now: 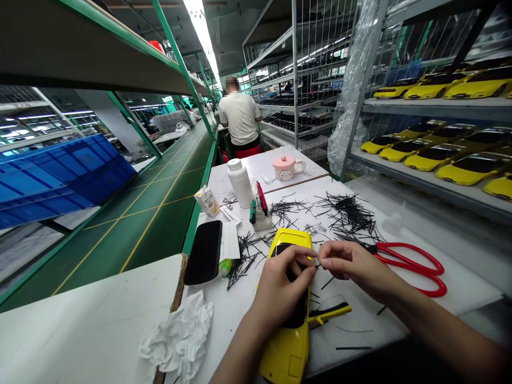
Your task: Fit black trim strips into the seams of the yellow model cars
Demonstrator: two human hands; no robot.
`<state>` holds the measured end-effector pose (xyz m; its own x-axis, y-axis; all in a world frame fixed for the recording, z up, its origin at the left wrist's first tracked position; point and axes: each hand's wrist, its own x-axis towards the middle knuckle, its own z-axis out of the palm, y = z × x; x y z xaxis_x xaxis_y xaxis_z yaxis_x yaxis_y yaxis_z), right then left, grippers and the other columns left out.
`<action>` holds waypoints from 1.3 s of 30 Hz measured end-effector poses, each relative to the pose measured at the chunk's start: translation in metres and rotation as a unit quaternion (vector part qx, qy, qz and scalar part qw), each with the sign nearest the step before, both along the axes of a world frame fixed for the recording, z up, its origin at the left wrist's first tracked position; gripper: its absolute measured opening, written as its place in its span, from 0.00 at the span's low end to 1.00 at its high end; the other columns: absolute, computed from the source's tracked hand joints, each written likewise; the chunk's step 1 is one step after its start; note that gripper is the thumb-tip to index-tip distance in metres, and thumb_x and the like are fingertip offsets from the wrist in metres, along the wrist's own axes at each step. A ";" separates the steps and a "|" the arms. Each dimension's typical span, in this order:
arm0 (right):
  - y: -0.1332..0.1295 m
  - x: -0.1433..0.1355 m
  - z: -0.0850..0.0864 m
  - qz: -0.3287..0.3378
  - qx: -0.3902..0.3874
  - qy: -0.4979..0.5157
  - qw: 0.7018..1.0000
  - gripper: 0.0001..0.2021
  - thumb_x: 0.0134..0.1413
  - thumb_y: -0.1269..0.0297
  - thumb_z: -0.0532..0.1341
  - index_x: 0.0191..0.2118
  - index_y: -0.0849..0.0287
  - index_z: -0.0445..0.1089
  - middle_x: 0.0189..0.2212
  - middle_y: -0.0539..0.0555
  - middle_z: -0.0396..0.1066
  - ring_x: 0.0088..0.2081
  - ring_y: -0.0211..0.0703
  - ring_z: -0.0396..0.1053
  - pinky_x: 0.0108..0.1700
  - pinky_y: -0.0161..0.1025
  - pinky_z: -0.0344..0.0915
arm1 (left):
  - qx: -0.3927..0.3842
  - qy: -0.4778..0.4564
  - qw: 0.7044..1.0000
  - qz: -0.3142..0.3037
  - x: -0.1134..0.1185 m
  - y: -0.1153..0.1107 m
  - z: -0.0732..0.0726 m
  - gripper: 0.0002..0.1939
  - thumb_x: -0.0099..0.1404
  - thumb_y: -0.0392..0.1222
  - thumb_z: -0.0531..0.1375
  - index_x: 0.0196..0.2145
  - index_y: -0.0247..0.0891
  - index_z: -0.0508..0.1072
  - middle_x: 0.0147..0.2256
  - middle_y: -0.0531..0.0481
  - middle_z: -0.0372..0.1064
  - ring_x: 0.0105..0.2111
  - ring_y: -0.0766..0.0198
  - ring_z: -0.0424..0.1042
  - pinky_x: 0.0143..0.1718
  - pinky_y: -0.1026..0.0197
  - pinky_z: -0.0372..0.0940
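Note:
A yellow model car point(286, 352) lies lengthwise in front of me, its open door point(330, 313) sticking out to the right. Above its dark roof, my left hand point(285, 280) pinches a small grey piece point(316, 262) between thumb and fingers. From the right, my right hand point(348, 261) has its fingertips closed at the same piece, which is too small to name. Red-handled scissors point(416, 266) rest just beyond my right wrist, their blades partly hidden. Short black strips point(350, 213) are scattered over the white table around the car.
To the left are a black phone point(203, 252) and crumpled tissue point(182, 338). Farther back stand a white bottle point(239, 184), a holder with tools point(262, 220) and a pink-lidded mug point(285, 169). A green conveyor point(160, 197) runs alongside; racks of yellow cars point(438, 154) stand right. A person point(240, 114) sits ahead.

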<state>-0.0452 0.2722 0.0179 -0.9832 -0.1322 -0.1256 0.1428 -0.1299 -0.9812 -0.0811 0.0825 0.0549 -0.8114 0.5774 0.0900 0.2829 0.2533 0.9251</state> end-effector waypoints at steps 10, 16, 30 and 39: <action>-0.002 -0.001 0.002 0.013 0.010 0.008 1.000 0.19 0.47 0.49 0.69 0.29 0.62 0.67 0.22 0.46 0.57 0.24 0.30 0.52 0.25 0.31 0.48 | -0.002 -0.005 1.000 -0.006 0.000 0.000 -0.001 0.09 0.62 0.35 0.61 0.42 0.38 0.75 0.31 0.54 0.75 0.26 0.70 0.64 0.31 0.67 0.60; -0.002 0.003 0.004 -0.004 0.052 0.062 0.997 0.15 0.50 0.53 0.69 0.34 0.59 0.68 0.29 0.49 0.62 0.32 0.36 0.59 0.33 0.33 0.56 | 0.002 -0.011 1.000 -0.005 -0.001 0.000 -0.002 0.10 0.63 0.35 0.61 0.43 0.38 0.74 0.31 0.54 0.75 0.26 0.69 0.65 0.31 0.67 0.61; -0.009 0.017 0.008 -0.030 0.282 0.282 0.916 0.05 0.62 0.69 0.58 0.33 0.57 0.68 0.30 0.49 0.66 0.30 0.35 0.60 0.34 0.33 0.59 | 0.033 -0.021 0.999 -0.021 -0.002 -0.001 -0.008 0.06 0.62 0.34 0.61 0.38 0.37 0.69 0.35 0.51 0.73 0.35 0.66 0.73 0.40 0.65 0.67; -0.003 0.024 0.010 -0.038 0.283 0.204 0.936 0.06 0.65 0.63 0.57 0.35 0.55 0.66 0.31 0.48 0.64 0.32 0.36 0.61 0.34 0.33 0.60 | -0.002 -0.003 1.000 -0.022 -0.001 -0.001 -0.004 0.07 0.58 0.28 0.59 0.33 0.37 0.70 0.32 0.54 0.71 0.32 0.68 0.70 0.36 0.67 0.63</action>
